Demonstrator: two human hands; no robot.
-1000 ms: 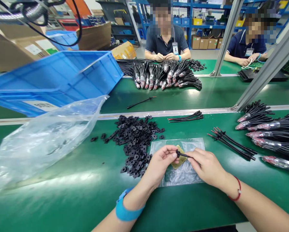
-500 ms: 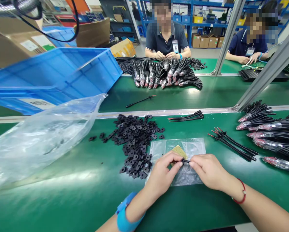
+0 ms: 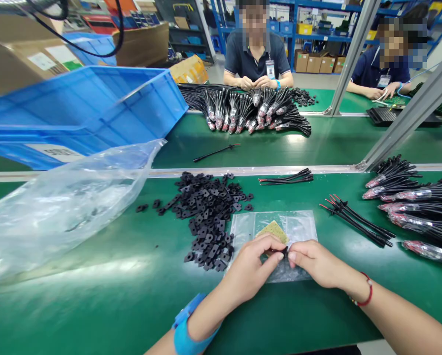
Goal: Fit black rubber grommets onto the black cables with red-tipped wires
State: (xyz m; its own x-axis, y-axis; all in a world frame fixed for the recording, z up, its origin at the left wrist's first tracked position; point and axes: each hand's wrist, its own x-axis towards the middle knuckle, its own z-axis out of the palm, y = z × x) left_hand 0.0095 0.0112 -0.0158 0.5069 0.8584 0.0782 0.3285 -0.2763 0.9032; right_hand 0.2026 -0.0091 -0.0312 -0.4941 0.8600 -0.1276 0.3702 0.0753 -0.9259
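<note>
Where the hands meet: the left hand [image 3: 250, 268] and right hand [image 3: 319, 264] sit almost fingertip to fingertip above a clear plastic bag [image 3: 302, 227], closer together than a second ago.
Fingers: each thumb and forefinger is closed in a tight pinch on a small black part [image 3: 283, 252]; neither hand is open.
Small black part: held between the fingertips and now mostly hidden, where its stem showed in the gap a moment earlier.
Above the hands: a tan pad [image 3: 272, 231] lies on the clear plastic bag, showing more of itself than before.
Left of the bag: a pile of black rubber pieces [image 3: 209, 222] just touches the bag's edge, beside the left hand.
Right of the bag: a bundle of black wires [image 3: 357, 222] with red tips lies near, and sleeved cable harnesses [image 3: 424, 209] run off the right edge.
Open room: bare green workbench [image 3: 95, 296] stretches below both wrists and between the bag and the black wires.
Far edge: a metal rail [image 3: 243, 171] crosses behind the bag.
</note>
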